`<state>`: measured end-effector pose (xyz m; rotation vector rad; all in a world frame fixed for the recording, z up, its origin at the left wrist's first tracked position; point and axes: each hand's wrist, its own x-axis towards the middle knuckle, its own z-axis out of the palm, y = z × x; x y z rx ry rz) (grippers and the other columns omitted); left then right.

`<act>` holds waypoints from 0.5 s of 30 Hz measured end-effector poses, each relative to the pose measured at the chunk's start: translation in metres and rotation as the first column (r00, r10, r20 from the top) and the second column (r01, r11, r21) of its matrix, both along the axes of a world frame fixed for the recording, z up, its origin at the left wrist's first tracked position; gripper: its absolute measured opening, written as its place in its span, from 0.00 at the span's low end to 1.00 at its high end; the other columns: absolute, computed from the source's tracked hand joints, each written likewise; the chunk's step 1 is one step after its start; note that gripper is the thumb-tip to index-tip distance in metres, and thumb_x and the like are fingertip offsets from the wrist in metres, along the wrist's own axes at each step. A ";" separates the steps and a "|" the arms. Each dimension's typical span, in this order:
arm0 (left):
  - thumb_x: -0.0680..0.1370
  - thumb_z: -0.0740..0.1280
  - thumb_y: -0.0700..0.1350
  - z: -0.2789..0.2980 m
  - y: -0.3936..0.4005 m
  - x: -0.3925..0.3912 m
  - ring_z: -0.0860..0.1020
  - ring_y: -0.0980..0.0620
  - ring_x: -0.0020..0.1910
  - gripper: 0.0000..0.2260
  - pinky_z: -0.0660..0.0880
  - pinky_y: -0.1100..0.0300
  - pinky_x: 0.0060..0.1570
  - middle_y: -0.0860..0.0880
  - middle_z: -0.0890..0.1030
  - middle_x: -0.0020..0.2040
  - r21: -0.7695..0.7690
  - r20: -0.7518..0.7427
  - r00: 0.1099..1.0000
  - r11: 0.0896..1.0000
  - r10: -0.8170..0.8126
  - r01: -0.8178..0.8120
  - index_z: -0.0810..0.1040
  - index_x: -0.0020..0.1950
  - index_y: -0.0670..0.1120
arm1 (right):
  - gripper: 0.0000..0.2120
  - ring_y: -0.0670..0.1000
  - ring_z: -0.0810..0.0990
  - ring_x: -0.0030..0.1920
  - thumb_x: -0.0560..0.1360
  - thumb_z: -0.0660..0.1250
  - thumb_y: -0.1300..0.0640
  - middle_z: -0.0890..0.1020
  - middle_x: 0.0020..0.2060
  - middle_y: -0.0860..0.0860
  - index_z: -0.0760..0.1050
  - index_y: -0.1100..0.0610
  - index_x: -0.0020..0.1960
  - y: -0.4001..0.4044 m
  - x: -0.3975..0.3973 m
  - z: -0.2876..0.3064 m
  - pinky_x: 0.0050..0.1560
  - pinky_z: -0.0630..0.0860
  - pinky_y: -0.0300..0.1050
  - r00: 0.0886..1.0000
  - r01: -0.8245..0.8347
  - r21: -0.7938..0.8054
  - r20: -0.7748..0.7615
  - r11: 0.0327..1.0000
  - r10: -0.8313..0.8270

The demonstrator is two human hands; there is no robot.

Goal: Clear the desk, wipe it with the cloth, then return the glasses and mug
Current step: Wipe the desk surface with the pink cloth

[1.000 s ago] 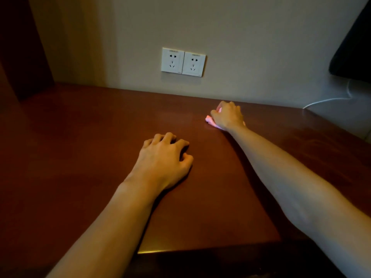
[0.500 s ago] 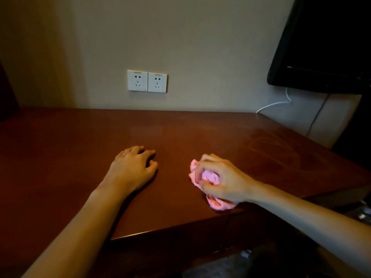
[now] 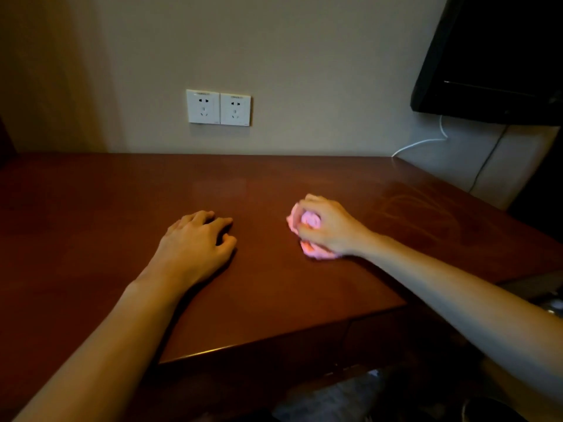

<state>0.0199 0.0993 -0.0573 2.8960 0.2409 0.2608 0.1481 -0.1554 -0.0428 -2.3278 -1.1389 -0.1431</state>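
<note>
My right hand [image 3: 327, 226] grips a bunched pink cloth [image 3: 310, 222] and holds it down on the dark red wooden desk [image 3: 122, 208], right of centre. Pink folds show between the fingers and under the palm. My left hand [image 3: 198, 242] rests palm down on the desk to the left of the cloth, fingers loosely bent, holding nothing. Neither glasses nor a mug are in view.
Two white wall sockets [image 3: 218, 107] sit above the desk's back edge. A black screen [image 3: 493, 56] hangs at the upper right, with a white cable [image 3: 426, 141] and a dark cable below it. The desk's front edge [image 3: 274, 339] runs close to me.
My right hand dragged the cloth from the back of the desk toward the front, then a little away from the front edge. The view swung right. My left hand stayed put.
</note>
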 end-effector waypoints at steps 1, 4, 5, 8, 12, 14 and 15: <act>0.83 0.54 0.60 0.000 -0.001 -0.001 0.62 0.45 0.77 0.24 0.62 0.45 0.73 0.49 0.64 0.79 0.002 -0.007 1.000 1.000 -0.002 0.002 0.64 0.79 0.60 | 0.04 0.47 0.78 0.50 0.77 0.71 0.49 0.76 0.46 0.43 0.77 0.46 0.45 0.005 0.006 0.001 0.46 0.72 0.44 0.996 0.092 0.005 0.007 0.996 -0.092; 0.83 0.54 0.60 0.001 -0.002 -0.001 0.62 0.45 0.77 0.24 0.63 0.45 0.72 0.49 0.64 0.79 0.003 -0.017 1.000 1.000 -0.009 0.009 0.64 0.79 0.59 | 0.05 0.47 0.74 0.51 0.79 0.69 0.49 0.73 0.44 0.41 0.74 0.45 0.45 0.008 0.001 -0.008 0.43 0.67 0.42 0.974 0.204 -0.010 0.104 0.979 -0.202; 0.83 0.54 0.60 0.001 -0.002 -0.001 0.63 0.45 0.77 0.24 0.63 0.45 0.72 0.49 0.64 0.79 0.008 -0.018 1.000 1.000 -0.008 0.009 0.64 0.79 0.59 | 0.04 0.46 0.74 0.51 0.79 0.68 0.49 0.73 0.45 0.41 0.74 0.46 0.46 0.001 -0.007 -0.011 0.44 0.68 0.43 0.982 0.155 -0.016 0.111 0.988 -0.152; 0.83 0.53 0.61 0.003 -0.002 -0.001 0.65 0.45 0.75 0.24 0.66 0.46 0.70 0.49 0.65 0.78 0.042 -0.022 1.000 0.999 -0.007 0.008 0.64 0.79 0.59 | 0.02 0.45 0.76 0.54 0.79 0.68 0.48 0.77 0.50 0.43 0.78 0.46 0.49 -0.026 -0.024 -0.005 0.50 0.75 0.44 1.000 0.013 -0.052 0.006 0.999 -0.013; 0.83 0.53 0.61 0.016 -0.015 0.000 0.68 0.45 0.72 0.24 0.71 0.45 0.67 0.47 0.65 0.77 0.148 -0.065 0.998 0.989 -0.015 0.025 0.65 0.78 0.57 | 0.05 0.46 0.76 0.56 0.82 0.65 0.46 0.77 0.52 0.43 0.78 0.45 0.53 -0.030 -0.030 0.004 0.50 0.72 0.42 0.983 0.183 -0.110 0.021 0.977 -0.182; 0.82 0.52 0.61 0.022 -0.030 0.001 0.65 0.44 0.74 0.23 0.68 0.43 0.69 0.46 0.63 0.78 0.187 -0.050 0.996 0.979 -0.075 0.083 0.66 0.77 0.59 | 0.13 0.50 0.79 0.56 0.83 0.59 0.41 0.77 0.55 0.45 0.76 0.46 0.60 -0.031 -0.043 0.009 0.48 0.73 0.42 0.957 0.276 -0.266 0.161 0.924 -0.240; 0.82 0.52 0.62 0.023 -0.040 0.002 0.63 0.44 0.76 0.23 0.66 0.43 0.70 0.46 0.62 0.78 0.196 -0.046 0.992 0.973 -0.115 0.122 0.65 0.77 0.60 | 0.19 0.52 0.80 0.55 0.83 0.54 0.37 0.78 0.56 0.48 0.74 0.47 0.64 -0.036 -0.052 0.015 0.46 0.74 0.44 0.930 0.340 -0.366 0.265 0.866 -0.253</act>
